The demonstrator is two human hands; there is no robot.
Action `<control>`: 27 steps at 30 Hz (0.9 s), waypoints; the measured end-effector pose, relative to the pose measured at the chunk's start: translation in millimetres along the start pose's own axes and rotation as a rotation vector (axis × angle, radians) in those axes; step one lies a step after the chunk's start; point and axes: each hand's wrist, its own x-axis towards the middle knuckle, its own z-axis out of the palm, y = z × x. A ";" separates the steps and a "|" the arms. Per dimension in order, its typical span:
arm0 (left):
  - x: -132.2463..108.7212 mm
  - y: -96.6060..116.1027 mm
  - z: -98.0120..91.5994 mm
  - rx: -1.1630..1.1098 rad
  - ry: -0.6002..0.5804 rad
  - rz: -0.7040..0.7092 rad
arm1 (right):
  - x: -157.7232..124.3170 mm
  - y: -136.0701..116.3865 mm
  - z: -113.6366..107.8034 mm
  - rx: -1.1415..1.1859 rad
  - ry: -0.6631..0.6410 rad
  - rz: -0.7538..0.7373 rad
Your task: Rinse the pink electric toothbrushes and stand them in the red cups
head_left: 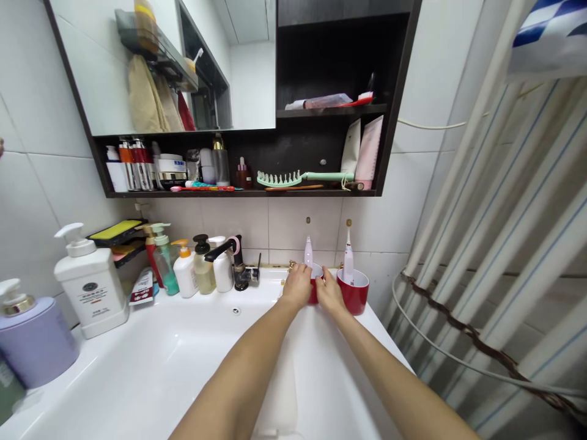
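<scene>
Both my hands reach to the back right corner of a white sink [192,354]. My left hand [297,286] and my right hand [329,293] are wrapped round a red cup [314,287] from either side, fingers curled against it. A pale pink electric toothbrush [308,251] stands upright in that cup. Just to the right stands a second red cup [354,289] holding a white and pink electric toothbrush [348,256]; my right hand lies against its left side.
A black tap [232,256] and several pump bottles [183,269] line the sink's back. A large white dispenser [92,281] and a lilac one [32,342] stand at the left. A dark shelf [243,193] with toiletries hangs above. A striped curtain [518,256] is at the right.
</scene>
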 end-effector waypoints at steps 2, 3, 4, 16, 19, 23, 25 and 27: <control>-4.7 4.7 -7.6 -0.042 0.073 -0.047 | -8.7 -6.5 -5.5 0.044 0.022 -0.018; -8.4 8.8 -13.3 -0.108 0.117 -0.101 | -14.1 -11.6 -9.5 0.070 0.030 -0.029; -13.2 14.2 -20.5 -0.216 0.156 -0.160 | -20.4 -18.3 -14.4 0.101 0.034 -0.044; -91.5 98.5 -102.8 -1.355 -0.090 -0.052 | -100.0 -113.9 -57.9 0.913 -0.263 -0.188; -94.6 92.1 -103.9 -1.395 -0.052 -0.124 | -100.3 -112.9 -56.4 0.810 -0.201 -0.100; -93.7 84.7 -107.9 -1.363 -0.171 -0.335 | -96.8 -112.1 -52.8 0.645 -0.147 -0.033; -92.2 83.5 -108.0 -1.328 -0.233 -0.403 | -94.9 -110.7 -49.0 0.535 -0.131 -0.026; -90.8 82.3 -104.9 -1.293 -0.273 -0.446 | -89.9 -105.0 -45.1 0.393 -0.105 -0.027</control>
